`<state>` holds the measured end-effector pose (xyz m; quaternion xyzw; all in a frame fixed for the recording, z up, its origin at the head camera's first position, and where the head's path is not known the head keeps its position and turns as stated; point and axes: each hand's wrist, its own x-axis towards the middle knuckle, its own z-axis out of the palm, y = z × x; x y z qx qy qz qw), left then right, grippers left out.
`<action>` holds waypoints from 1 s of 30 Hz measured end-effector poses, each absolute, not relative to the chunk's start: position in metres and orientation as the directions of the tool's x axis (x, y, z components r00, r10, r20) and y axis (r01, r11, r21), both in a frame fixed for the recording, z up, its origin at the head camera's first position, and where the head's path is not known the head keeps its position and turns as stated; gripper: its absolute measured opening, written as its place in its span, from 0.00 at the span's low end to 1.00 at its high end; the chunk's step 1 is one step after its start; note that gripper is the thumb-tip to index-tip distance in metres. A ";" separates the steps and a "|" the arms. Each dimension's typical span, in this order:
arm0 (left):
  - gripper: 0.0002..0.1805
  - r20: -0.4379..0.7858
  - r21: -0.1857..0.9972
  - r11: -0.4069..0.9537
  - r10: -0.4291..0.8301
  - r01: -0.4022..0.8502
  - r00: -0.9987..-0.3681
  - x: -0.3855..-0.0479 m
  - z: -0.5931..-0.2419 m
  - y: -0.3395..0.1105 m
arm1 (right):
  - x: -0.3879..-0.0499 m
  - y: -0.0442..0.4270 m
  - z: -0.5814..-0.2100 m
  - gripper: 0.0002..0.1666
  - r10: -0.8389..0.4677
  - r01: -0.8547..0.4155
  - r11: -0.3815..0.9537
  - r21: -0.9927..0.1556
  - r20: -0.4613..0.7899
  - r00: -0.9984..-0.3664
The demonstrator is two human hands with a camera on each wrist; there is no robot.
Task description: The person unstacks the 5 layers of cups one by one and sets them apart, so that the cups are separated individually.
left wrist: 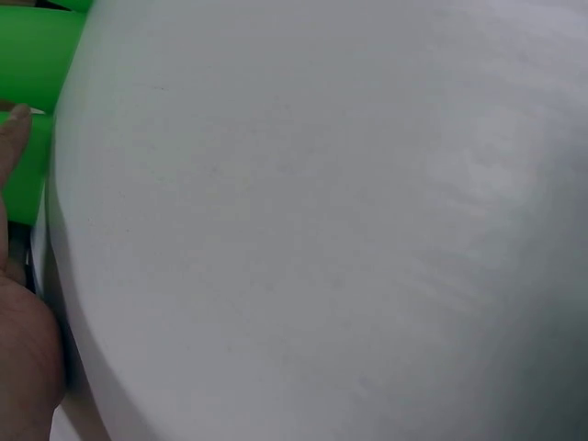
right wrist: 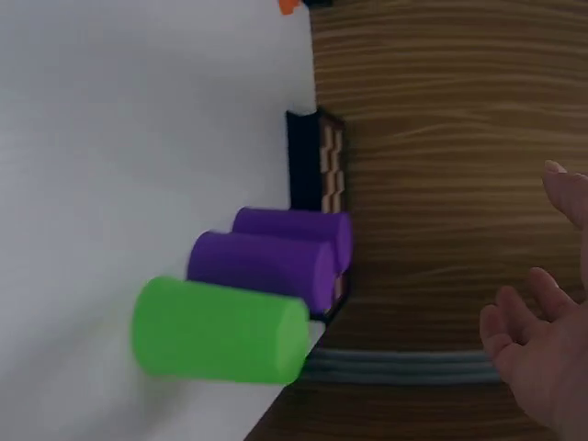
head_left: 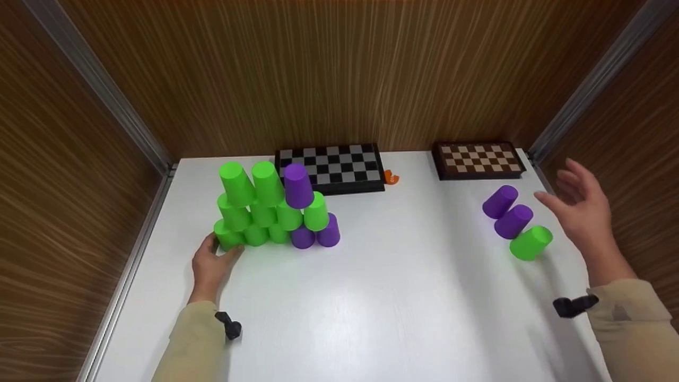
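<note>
At the left of the white table, a tiered stack of upside-down cups stands several wide. My left hand [head_left: 208, 268] holds the leftmost green cup [head_left: 228, 236] of the bottom row, thumb at its front, fingers partly hidden behind it. That row ends in two purple cups [head_left: 329, 231]. The middle row is all green cups [head_left: 316, 211]; two green cups [head_left: 237, 183] and a purple cup [head_left: 298, 185] form the top. Right of the loose cups, my right hand [head_left: 586, 212] hovers empty, fingers spread. Nearest it is a green cup [right wrist: 216, 331], beside two purple cups [right wrist: 262, 265].
A black-and-grey checkered board [head_left: 345, 164] lies behind the stack, with a small orange piece [head_left: 391, 177] at its right edge. A brown checkered board [head_left: 480, 159] sits at the back right. Wood-grain walls [head_left: 339, 74] enclose the table's back and sides.
</note>
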<state>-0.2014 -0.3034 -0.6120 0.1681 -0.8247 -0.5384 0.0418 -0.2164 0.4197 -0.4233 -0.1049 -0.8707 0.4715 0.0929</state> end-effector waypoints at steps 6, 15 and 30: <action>0.47 -0.120 0.898 0.368 -0.325 -0.242 -0.938 -0.202 -0.613 -0.303 | -0.236 0.359 -0.384 0.50 0.141 -0.059 0.550 -0.833 0.162 -0.977; 0.46 -0.101 0.895 0.382 -0.328 -0.230 -0.939 -0.201 -0.615 -0.303 | -0.258 0.249 -0.351 0.45 -0.095 -0.317 0.538 -0.781 0.317 -0.944; 0.44 -0.099 0.898 0.374 -0.342 -0.232 -0.935 -0.204 -0.614 -0.304 | -0.278 0.104 -0.349 0.40 -0.348 -0.489 0.384 -0.783 0.368 -0.862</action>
